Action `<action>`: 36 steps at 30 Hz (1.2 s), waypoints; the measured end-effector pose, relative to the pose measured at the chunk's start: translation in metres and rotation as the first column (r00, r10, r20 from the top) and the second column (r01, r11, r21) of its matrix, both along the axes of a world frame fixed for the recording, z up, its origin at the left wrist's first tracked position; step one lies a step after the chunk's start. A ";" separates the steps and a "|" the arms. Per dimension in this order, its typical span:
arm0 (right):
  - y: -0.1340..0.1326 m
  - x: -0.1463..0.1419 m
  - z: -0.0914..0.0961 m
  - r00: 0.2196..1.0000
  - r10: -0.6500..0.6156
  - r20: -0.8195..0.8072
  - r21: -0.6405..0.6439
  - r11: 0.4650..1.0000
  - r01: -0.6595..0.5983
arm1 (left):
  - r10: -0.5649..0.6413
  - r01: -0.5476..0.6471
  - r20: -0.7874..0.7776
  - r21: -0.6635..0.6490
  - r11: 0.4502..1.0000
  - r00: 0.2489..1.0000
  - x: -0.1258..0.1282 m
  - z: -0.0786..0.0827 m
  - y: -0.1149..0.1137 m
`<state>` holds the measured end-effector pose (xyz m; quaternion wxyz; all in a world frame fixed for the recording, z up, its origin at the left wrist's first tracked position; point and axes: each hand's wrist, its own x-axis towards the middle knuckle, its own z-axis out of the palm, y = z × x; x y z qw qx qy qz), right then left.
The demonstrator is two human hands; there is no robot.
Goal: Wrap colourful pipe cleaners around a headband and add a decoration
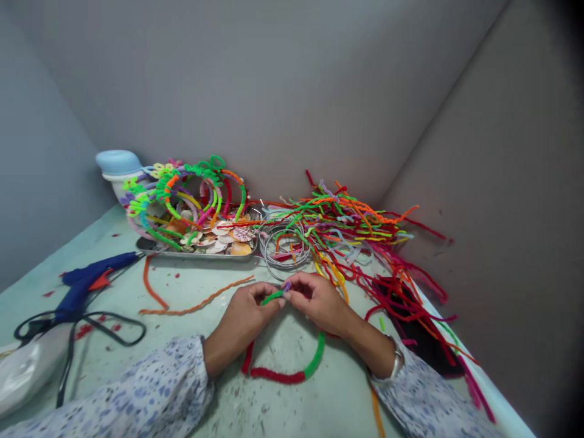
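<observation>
A hoop wrapped in red and green pipe cleaner hangs below my hands, its lower part over the table. My left hand pinches a green-wrapped stretch at the top of the hoop. Close beside it, my right hand has thumb and forefinger closed on a small purple pipe cleaner at the end of the green. The fingertips of both hands nearly meet there. Part of the hoop is hidden behind my hands. Past my fingertips lies a coil of grey wire.
A metal tray holds shells, with finished pipe-cleaner headbands on top. Loose pipe cleaners heap at the back right, partly over a dark flat object. At left lie a blue glue gun with its cord and an orange pipe cleaner.
</observation>
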<state>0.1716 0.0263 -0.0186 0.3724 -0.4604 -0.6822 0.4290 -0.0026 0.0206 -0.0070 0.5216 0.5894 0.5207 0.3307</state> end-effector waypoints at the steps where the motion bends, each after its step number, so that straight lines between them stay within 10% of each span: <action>1: 0.000 0.000 0.000 1.000 0.003 0.002 0.006 1.000 -0.003 | -0.001 0.001 0.003 -0.005 1.000 1.000 0.000 0.000 0.000; 36: -0.003 0.001 0.005 0.944 -0.073 0.322 0.329 0.943 -0.039 | 0.068 -0.055 -0.089 0.139 0.989 0.994 0.000 -0.007 -0.005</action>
